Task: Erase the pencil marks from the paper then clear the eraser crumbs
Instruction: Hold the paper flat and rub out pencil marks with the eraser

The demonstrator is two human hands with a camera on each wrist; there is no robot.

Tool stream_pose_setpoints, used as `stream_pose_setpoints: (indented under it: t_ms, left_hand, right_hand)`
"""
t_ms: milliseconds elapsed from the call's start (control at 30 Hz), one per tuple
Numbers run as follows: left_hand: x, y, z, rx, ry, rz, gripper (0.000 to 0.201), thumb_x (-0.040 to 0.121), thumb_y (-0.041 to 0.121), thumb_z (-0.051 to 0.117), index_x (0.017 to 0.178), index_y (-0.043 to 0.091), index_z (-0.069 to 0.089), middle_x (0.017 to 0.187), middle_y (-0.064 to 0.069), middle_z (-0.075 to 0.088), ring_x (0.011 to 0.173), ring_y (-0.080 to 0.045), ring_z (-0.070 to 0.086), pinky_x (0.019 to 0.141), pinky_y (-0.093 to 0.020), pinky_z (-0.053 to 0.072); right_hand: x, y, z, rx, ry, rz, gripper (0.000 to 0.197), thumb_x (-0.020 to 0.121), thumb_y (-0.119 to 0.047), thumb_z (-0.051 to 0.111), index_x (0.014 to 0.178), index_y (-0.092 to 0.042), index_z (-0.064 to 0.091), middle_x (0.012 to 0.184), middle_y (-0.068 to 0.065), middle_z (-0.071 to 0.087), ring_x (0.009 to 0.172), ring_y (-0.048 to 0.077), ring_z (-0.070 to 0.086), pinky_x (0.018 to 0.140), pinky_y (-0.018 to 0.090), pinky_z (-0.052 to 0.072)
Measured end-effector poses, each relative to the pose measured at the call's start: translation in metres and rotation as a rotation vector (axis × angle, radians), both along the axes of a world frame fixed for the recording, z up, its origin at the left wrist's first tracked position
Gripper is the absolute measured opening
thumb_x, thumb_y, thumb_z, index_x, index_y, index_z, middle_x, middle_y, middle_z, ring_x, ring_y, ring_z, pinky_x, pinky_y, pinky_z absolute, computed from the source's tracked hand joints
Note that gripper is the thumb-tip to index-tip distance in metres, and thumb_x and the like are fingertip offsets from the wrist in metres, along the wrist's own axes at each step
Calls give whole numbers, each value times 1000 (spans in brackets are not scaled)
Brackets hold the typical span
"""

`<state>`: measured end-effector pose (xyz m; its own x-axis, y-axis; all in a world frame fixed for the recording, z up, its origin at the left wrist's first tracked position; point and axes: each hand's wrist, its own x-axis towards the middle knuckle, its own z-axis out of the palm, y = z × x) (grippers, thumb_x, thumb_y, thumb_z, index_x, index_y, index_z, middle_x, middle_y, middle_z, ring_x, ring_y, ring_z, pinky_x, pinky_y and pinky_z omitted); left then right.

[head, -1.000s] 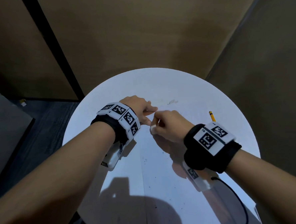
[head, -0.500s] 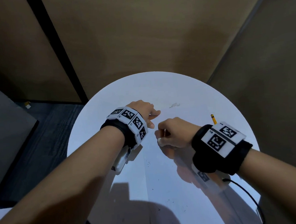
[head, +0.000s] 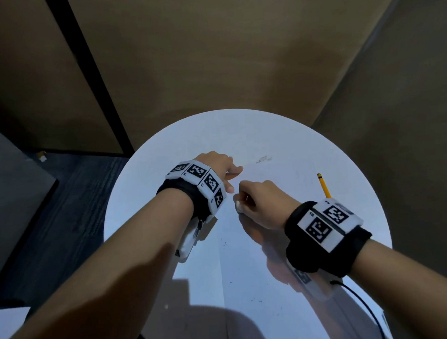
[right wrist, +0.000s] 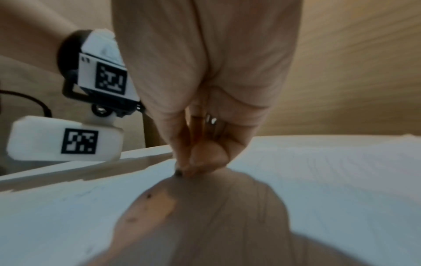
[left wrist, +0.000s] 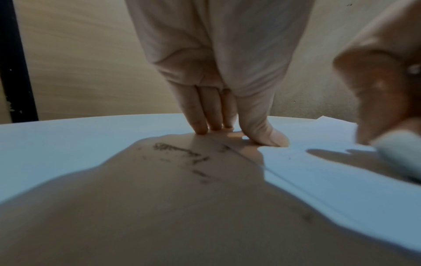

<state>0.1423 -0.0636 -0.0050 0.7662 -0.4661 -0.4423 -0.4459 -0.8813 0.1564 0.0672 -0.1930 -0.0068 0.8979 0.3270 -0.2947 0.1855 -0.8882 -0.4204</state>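
Right hand [head: 262, 205] sits lower and nearer the body than a second ago, drawn back down the paper [head: 253, 285] with the eraser [head: 239, 207] pinched in its curled fingers [right wrist: 206, 158]; left hand [head: 218, 168] has kept its place, fingers [left wrist: 202, 118] straight and pressed flat on the sheet near its left edge, holding nothing. Eraser shows as a small white block at the fingertips in the head view, its lower face down at the paper; in the left wrist view it appears at far right as a pale rounded lump [left wrist: 401, 154]. Pencil marks [left wrist: 182, 154] — a dark scribble and some strokes — still lie in shadow just behind the left fingers, while a fainter smudge [head: 263, 159] lies further up the white round surface [head: 145, 200]. Dark crumbs [head: 223, 244] dot the sheet toward the body. A yellow pencil [head: 323, 185] rests on the right, apart from both hands. Judgement: erasing is mid-way, crumbs not yet cleared. To do it well, keep the left fingers bearing down so the sheet cannot ruck, rub in short strokes away from that anchor, press lightly — thin paper likely creases or tears under a hard drag.
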Motion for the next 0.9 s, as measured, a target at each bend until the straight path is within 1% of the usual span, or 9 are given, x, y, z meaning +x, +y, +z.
stream_pose_setpoints:
  t_ms: [133,267,433,500,567,633,767,833,900]
  left_hand:
    - [0,0,0,-3,-1,-2,58,93,29,60,145,31,35,152,-1,34,134,-25,37,100,-32,36]
    - [0,0,-3,-17,-8,16,59,92,30,61,145,32,35,153,-1,33,135,-25,36,101,-32,35]
    - [1,1,-2,-15,1,8,59,93,29,60,146,31,33,153,0,31,135,-25,37,99,-32,36]
    - [-1,2,-3,-35,-4,20,58,93,29,59,146,32,33,153,1,31,134,-24,38,98,-30,36]
    - [-1,5,-4,-62,-12,41,59,93,30,60,146,34,33,153,1,32,133,-23,40,98,-29,37]
    - [-3,5,-4,-59,-14,30,60,94,32,58,146,37,29,153,1,32,131,-24,42,96,-30,38]
    - [-7,-3,-1,43,-14,-84,60,96,41,50,146,48,17,157,-7,18,131,-28,42,98,-34,39]
    - [-9,-8,2,98,4,-129,51,96,42,47,143,47,26,157,-12,17,127,-32,45,95,-36,41]
    - [-9,-12,2,130,13,-130,38,97,40,48,135,38,43,153,-13,25,119,-33,50,90,-37,43]
  right_hand:
    - [8,0,9,-28,63,42,7,92,-15,52,85,-15,48,85,0,51,81,15,45,53,11,28]
    - [5,4,3,34,-4,-61,6,94,-16,48,91,-12,51,91,6,59,86,21,50,59,25,29]
    - [10,-12,16,-18,224,20,25,85,-15,61,65,-22,47,59,-11,55,56,3,50,54,17,38]
    - [17,-25,21,205,248,-157,17,86,-11,62,72,-14,54,51,-8,60,47,6,55,52,20,46]
    - [21,-38,25,506,212,-415,10,91,-7,58,83,-4,53,59,6,62,47,16,57,48,24,50]
    - [20,-48,24,603,198,-530,8,92,-7,56,88,-2,52,67,13,62,50,21,58,49,27,52]
    - [13,-42,13,346,181,-310,8,88,-11,61,85,-6,55,61,-3,65,55,17,58,61,25,51]
    - [13,-30,8,233,120,-228,10,84,-16,64,83,-11,56,69,-1,62,66,16,57,69,27,46]
    - [13,-18,3,186,48,-179,10,85,-18,63,83,-12,55,79,1,59,77,18,55,64,21,41]
